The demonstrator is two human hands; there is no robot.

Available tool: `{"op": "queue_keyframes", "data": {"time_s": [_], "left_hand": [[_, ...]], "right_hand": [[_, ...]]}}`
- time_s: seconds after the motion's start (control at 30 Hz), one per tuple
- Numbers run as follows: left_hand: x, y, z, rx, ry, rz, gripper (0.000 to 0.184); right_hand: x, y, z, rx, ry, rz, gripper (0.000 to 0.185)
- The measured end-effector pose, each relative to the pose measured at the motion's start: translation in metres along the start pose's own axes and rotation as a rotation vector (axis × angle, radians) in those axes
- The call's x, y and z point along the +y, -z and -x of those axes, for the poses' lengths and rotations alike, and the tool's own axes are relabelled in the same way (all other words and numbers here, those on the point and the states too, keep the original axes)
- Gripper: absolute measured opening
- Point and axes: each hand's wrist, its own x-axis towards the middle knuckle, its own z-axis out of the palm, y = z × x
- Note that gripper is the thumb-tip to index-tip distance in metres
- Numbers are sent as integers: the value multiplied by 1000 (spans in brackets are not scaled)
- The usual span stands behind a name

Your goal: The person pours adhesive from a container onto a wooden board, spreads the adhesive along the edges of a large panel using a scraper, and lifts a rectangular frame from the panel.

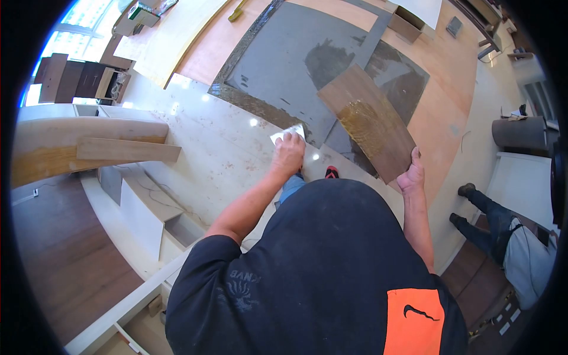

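Observation:
Pinched in my left hand (288, 155) is a thin pale scraper (297, 131), just off the near edge of a grey sheet (275, 71). That sheet has brown, glossy smears along its borders and dark wet-looking patches. My right hand (412, 171) grips the near right corner of a brown wooden board (387, 139), which is tilted above the sheet. A yellowish-brown glossy smear (361, 121) covers part of the board's upper face. The two hands are apart.
Pale plywood (171, 41) lies at the upper left, with a yellow tool (236, 12) near it. A curved panel (89, 142) and open cabinets (148, 204) stand left. Another person (503, 236) is at the right, near a dark roll (520, 134).

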Motion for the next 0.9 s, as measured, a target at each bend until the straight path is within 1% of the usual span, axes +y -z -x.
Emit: {"op": "queue_keyframes", "data": {"time_s": [0.07,0.17,0.2,0.3,0.33,0.47,0.57,0.6,0.7,0.73,0.83,0.9], "left_hand": [[-14,-4,-10,13,75,-10,16],[-28,-2,-18,-10,127,-31,16],[-26,1,-18,-29,117,-18,16],[-12,8,-11,-36,-16,10,16],[-11,9,-11,-42,-14,25,16],[-25,3,-23,-15,142,-2,14],[-26,5,-19,30,47,62,15],[-27,8,-18,11,53,95,16],[-54,-1,-21,112,196,92,15],[-66,-2,-24,76,278,65,17],[-74,0,-24,-71,372,-10,18],[-59,-4,-21,-98,309,3,19]], "right_hand": [[0,2,-1,0,1,8,55],[-1,-1,2,-13,-12,7,55],[-2,-7,6,-17,-18,3,56],[-3,-7,8,-30,-25,-4,57],[-2,-5,7,-36,-28,-5,58],[0,1,6,-15,-32,-3,58],[-1,-8,8,-35,-38,-5,57],[0,-10,10,-43,-31,-7,57],[1,-13,19,-1,-14,-10,56],[0,-15,19,14,-9,-4,57],[-2,-7,15,-30,-41,-15,56],[-2,-7,16,-22,-47,-9,58]]}}
